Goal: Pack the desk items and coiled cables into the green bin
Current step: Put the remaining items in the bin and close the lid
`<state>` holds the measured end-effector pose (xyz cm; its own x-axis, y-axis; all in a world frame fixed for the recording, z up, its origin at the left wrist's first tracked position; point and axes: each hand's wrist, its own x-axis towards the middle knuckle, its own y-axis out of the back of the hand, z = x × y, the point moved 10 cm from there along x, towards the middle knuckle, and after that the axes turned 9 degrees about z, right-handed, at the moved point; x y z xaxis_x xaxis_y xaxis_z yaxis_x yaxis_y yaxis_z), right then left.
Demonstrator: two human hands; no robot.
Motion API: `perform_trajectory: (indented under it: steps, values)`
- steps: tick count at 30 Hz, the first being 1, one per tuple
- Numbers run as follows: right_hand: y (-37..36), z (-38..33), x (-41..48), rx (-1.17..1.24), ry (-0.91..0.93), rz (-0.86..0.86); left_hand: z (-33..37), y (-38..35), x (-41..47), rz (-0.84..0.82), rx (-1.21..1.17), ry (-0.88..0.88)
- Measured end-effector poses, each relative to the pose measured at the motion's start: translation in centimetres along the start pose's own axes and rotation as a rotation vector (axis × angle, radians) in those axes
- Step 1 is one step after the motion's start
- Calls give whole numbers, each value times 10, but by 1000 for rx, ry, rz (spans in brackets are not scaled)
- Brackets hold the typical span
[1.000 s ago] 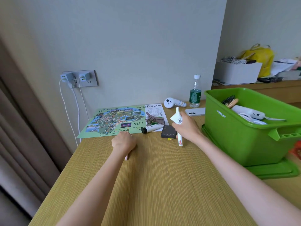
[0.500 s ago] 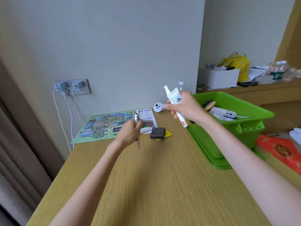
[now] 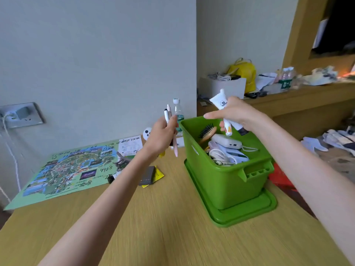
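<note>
1. The wooden surface [image 3: 153, 227] carries the green bin [image 3: 228, 181], which stands on its lid.
2. A dark box [image 3: 147, 176] and a map [image 3: 63, 169] lie left of the bin.
3. The left hand [image 3: 162, 138] has its grip closed on pens [image 3: 169, 120], beside the bin.
4. The right hand [image 3: 233, 115] grips tubes [image 3: 219, 101] over the bin, above a hairbrush [image 3: 207, 132] and cables [image 3: 219, 157] inside.

right hand [image 3: 235, 114] with tubes [image 3: 220, 101] now over green bin [image 3: 226, 181], left hand [image 3: 162, 135] raised
</note>
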<state>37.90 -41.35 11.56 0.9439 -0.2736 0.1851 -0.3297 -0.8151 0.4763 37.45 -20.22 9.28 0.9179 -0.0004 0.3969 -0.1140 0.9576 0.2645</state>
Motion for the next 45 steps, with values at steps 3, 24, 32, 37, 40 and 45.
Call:
perform_trajectory:
  steps: [3,24,32,37,40,45]
  values:
    - [-35,22,12,-85,-133,-154,-6,-18,28,-37,33,41]
    - [37,30,-36,-649,125,26,2,-93,31,-328,614,439]
    - [71,33,-31,-490,128,217,3,-147,8,-425,508,594]
    - [65,53,-37,-466,60,113,-6,-165,-12,-664,584,632]
    - [65,56,-38,-467,48,116,2,-154,7,-499,529,583]
    - [65,56,-38,-477,57,121,17,-151,7,-497,518,439]
